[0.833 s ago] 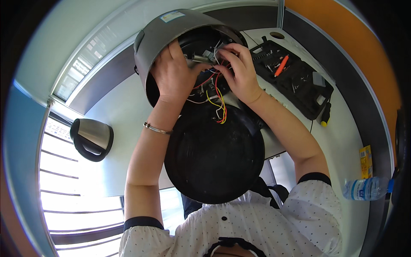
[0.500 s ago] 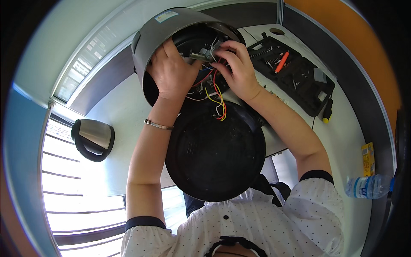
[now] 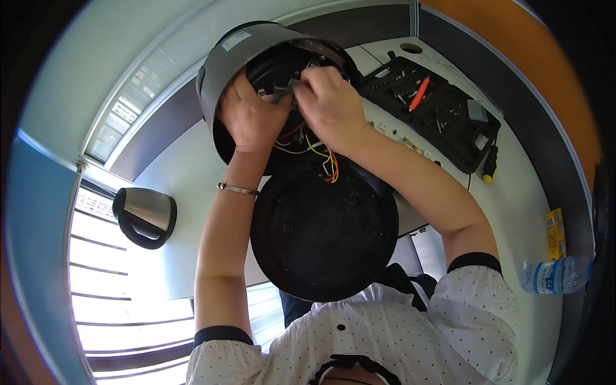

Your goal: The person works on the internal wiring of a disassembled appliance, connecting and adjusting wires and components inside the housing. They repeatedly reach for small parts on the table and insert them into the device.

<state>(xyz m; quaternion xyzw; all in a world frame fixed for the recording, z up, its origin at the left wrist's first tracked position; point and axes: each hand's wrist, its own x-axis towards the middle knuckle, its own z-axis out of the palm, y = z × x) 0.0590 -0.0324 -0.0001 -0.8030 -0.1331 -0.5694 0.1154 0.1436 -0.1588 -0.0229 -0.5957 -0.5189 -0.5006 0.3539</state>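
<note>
A grey appliance housing (image 3: 224, 61) lies tipped open, with wiring and metal parts inside. My left hand (image 3: 252, 114) is inside its rim, fingers curled and partly hidden, thumb beside a small metal part (image 3: 279, 93). My right hand (image 3: 330, 108) is bent over that same part, its fingertips closed on something I cannot make out. Red, white and yellow wires (image 3: 332, 167) run from the housing down to a round black lid-like plate (image 3: 324, 234) between my forearms.
A black tool case (image 3: 468, 138) with a red tool (image 3: 419, 94) lies at right, a yellow-tipped screwdriver (image 3: 490, 164) beside it and small parts nearby. Further down are a yellow box (image 3: 555, 232) and a water bottle (image 3: 553, 276). A steel kettle (image 3: 146, 213) stands at left.
My right hand has moved left and over the metal part, covering more of the wiring. My left hand stays inside the housing with little movement.
</note>
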